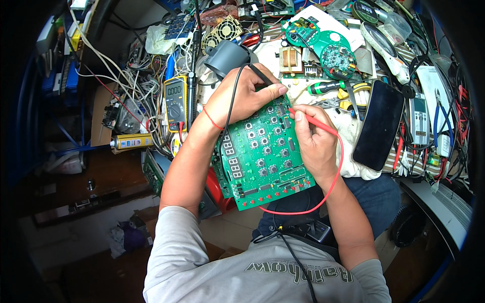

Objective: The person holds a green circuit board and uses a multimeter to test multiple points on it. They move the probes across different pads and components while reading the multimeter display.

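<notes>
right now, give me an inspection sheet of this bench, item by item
surface: workbench, almost fully covered
job's things: green circuit board with push buttons; black probe, red probe
clutter: yellow multimeter, round green boards, dark phone, screwdriver, magnifier
grips: left hand pinches black probe; right hand pinches red probe; both tips on the board's top edge
cables: red lead loops under right wrist; black lead over left wrist
surroundings: tangled wires to the left
</notes>
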The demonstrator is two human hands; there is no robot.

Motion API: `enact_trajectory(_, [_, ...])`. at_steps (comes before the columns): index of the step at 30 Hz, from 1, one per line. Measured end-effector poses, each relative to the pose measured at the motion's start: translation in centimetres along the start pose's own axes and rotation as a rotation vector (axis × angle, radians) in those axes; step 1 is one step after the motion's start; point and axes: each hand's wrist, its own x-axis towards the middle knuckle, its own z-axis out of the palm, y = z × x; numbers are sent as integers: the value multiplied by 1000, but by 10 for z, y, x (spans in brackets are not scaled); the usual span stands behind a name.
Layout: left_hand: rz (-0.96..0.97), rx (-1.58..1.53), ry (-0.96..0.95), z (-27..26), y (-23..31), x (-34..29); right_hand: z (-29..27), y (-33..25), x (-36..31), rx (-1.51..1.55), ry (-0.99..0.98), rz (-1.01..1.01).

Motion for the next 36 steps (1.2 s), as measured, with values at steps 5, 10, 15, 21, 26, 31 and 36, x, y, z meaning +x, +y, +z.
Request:
enact_trajectory(5, [1, -6, -1, 0, 0, 0, 0, 1, 0, 8, -3, -4])
enact_trajectory(10, [-31, -4, 5, 1, -1, 0, -1, 0, 0, 5, -7, 1])
enact_trajectory(15, [-13, 5, 12, 1, -2, 0, -1, 0, 0, 6, -9, -2])
enact_trajectory(21, [-44, 2, 17, 1, -1, -1, 0, 1, 0, 18, 1, 0])
enact_trajectory(26, [-89, -6, 26, 1, 1, -2, 1, 2, 0, 29, 11, -13])
enact_trajectory(31, [-52, -35, 18, 1, -1, -1, 0, 0, 1, -9, 13, -32])
enact_trajectory(36, [35, -55, 56, 3, -7, 0, -1, -3, 1, -10, 4, -35])
